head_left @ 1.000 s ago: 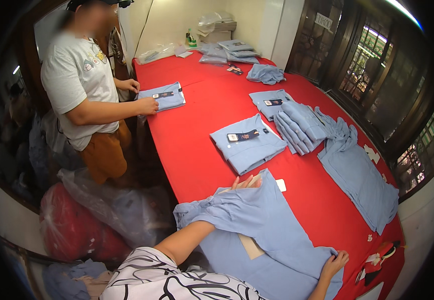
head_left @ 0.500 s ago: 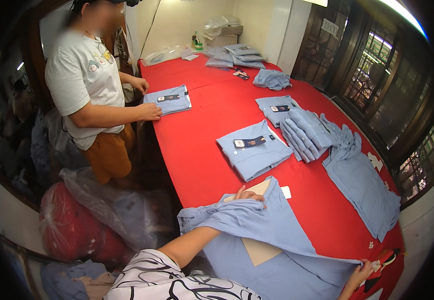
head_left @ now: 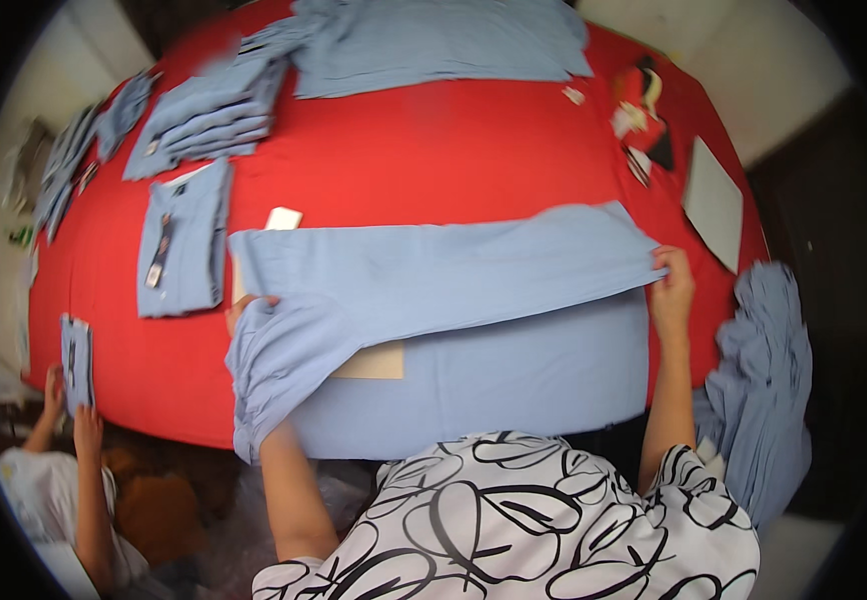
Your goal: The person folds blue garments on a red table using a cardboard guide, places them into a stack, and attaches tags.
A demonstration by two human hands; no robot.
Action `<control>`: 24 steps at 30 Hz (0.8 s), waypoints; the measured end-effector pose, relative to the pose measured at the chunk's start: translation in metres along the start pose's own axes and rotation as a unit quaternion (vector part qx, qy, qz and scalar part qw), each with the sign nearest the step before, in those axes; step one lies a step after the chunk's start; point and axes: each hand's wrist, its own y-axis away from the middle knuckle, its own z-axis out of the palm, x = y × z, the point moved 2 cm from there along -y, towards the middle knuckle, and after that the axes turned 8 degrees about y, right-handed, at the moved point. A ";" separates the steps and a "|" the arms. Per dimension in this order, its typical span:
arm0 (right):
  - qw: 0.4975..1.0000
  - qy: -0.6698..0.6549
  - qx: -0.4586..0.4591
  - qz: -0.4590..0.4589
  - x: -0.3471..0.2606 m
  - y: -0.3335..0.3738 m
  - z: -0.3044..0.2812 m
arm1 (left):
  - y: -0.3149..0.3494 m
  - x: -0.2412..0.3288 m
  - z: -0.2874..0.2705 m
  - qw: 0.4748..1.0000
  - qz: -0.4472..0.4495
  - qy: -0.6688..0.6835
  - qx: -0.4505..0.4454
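Broadly, the red-covered desk [head_left: 404, 160] takes up most of what lies before me, and a large blue shirt [head_left: 454, 265] is spread along its near side, right in front of my body. It stretches between my two grips: its long upper layer, doubled over the rest, runs from the left one to the right one. Across the far side is another wide blue garment [head_left: 444, 45], and a rumpled blue heap [head_left: 764, 390] hangs by the right-hand edge, near my right forearm. Far left there's a stack of folded blue clothes [head_left: 219, 115], with a single folded shirt [head_left: 182, 245] nearer me, a dark tag on it. At lower left, another person's hands [head_left: 88, 425] touch a smaller-looking folded piece [head_left: 77, 365]. A flat white board [head_left: 714, 205] lies far right. Beneath my shirt's upper layer, part of a beige panel [head_left: 379, 362] shows. My right grip [head_left: 672, 285] pinches that layer's right end. My left grip [head_left: 246, 310] is at the bunched left end, partly covered by cloth; I can't tell how closed it is. Just beyond that end sits a little white card [head_left: 284, 218].
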 end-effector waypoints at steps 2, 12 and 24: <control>0.994 0.076 -0.080 0.028 0.010 0.035 0.003 | -0.001 0.008 -0.002 0.999 -0.023 -0.026 0.002; 0.985 0.141 -0.092 -0.034 -0.021 -0.004 0.078 | 0.007 0.024 0.004 0.996 -0.067 -0.055 0.012; 0.996 0.040 -0.035 -0.077 -0.092 0.024 0.098 | 0.017 -0.005 0.005 0.991 0.120 0.030 0.046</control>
